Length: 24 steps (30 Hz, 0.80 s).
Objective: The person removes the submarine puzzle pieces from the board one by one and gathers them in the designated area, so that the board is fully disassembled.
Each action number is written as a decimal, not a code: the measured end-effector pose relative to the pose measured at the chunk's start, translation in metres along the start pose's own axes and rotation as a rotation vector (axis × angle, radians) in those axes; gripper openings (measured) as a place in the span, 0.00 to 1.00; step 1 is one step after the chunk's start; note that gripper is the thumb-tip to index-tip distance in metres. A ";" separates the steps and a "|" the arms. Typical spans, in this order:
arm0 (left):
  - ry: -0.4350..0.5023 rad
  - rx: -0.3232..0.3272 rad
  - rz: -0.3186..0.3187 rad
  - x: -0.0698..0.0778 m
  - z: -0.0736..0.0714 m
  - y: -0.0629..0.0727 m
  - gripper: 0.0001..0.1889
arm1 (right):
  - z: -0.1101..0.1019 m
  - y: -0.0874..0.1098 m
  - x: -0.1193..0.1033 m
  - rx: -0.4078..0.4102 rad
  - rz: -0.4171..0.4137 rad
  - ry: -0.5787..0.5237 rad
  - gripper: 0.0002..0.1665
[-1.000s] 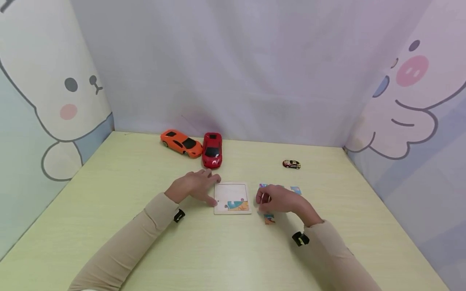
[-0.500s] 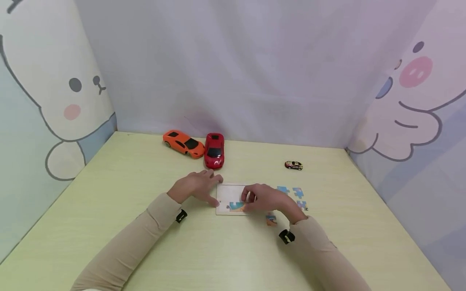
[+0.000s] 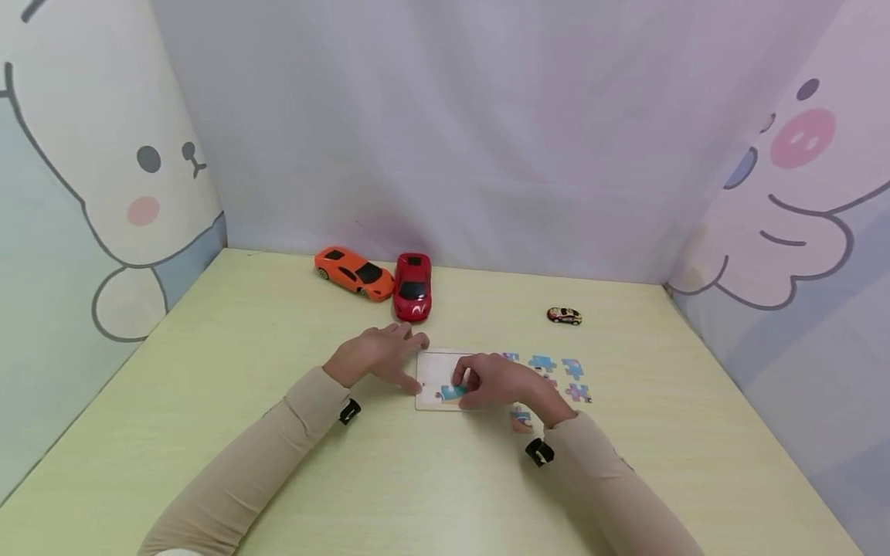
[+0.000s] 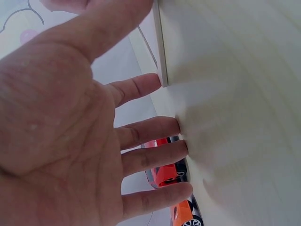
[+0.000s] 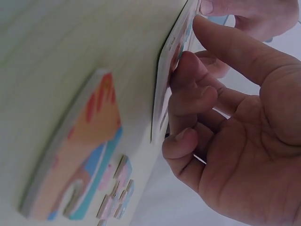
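Note:
A square wooden puzzle board (image 3: 431,367) lies on the table, with a teal and orange section (image 3: 453,392) filled in along its lower edge. My left hand (image 3: 375,355) steadies the board from the left, fingers spread; thumb and forefinger touch its edge in the left wrist view. Over the board's right side, my right hand (image 3: 497,378) has its fingers curled and thumb toward the forefinger, pinching a puzzle piece mostly hidden by the fingers. Close to the right wrist camera lies a loose orange and blue puzzle piece (image 5: 89,141), flat on the table.
Several loose puzzle pieces (image 3: 573,367) lie right of the board. An orange toy car (image 3: 353,274) and a red toy car (image 3: 413,287) stand close together at the back. A small toy car (image 3: 565,316) sits at the back right. Cartoon-printed cloth walls surround the table.
My right hand has moved left from the loose pieces onto the board's right side, uncovering several pieces. My left hand stays at the board's left edge. The view shifts slightly.

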<state>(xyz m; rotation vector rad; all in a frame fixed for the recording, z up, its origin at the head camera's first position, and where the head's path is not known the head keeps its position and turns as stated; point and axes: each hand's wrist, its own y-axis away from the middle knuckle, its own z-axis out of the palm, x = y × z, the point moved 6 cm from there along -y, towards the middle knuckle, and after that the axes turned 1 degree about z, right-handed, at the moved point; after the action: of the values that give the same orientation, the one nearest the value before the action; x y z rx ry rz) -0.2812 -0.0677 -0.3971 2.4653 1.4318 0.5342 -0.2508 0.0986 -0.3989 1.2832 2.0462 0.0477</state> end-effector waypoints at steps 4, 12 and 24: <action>-0.004 0.003 -0.003 0.001 -0.001 0.001 0.39 | 0.001 0.000 0.000 0.010 0.001 -0.007 0.12; 0.008 0.002 0.000 0.001 -0.001 0.002 0.39 | 0.005 -0.001 0.001 0.004 0.009 -0.001 0.13; 0.007 0.007 0.004 0.003 -0.003 0.003 0.39 | 0.000 -0.001 0.000 0.031 -0.018 -0.043 0.07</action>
<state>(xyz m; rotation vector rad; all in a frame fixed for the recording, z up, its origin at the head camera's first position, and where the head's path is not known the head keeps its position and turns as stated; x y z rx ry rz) -0.2782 -0.0667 -0.3930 2.4743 1.4339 0.5397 -0.2512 0.0979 -0.3989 1.2736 2.0293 -0.0202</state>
